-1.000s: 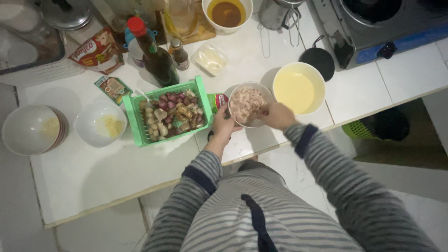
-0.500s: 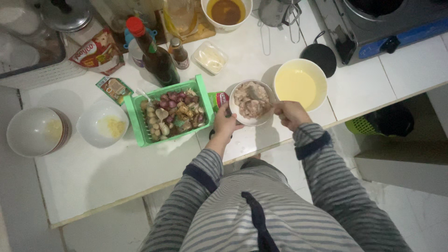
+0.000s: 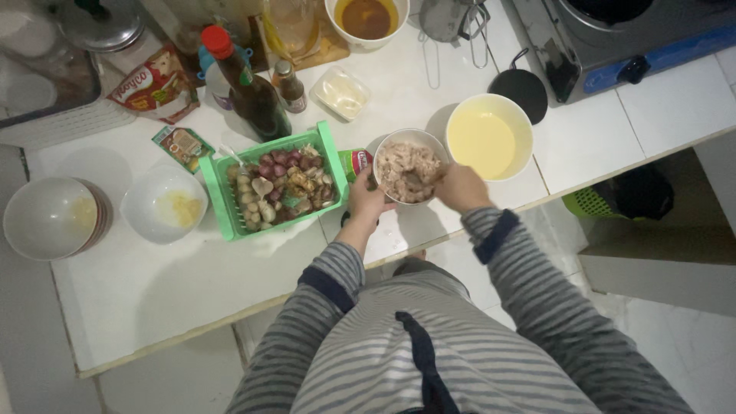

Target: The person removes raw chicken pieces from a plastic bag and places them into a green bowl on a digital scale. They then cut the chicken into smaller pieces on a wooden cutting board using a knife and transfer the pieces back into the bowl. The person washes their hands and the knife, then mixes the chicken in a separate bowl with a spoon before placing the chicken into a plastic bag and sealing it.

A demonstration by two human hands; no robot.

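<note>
A white bowl of pale shredded meat stands on the white tiled counter in front of me. My left hand grips the bowl's left side. My right hand is at the bowl's right rim, fingers bent down into the meat; a utensil in it cannot be made out. A small red and green packet lies just left of the bowl, partly behind my left hand.
A green basket of shallots and garlic sits left of the bowl. A yellow-lined bowl stands to its right. Two white bowls, sauce bottles, a small black pan and a stove stand around.
My right hand went from over the meat out to the bowl's right side, then back to the rim. My left hand has stayed on the bowl.
</note>
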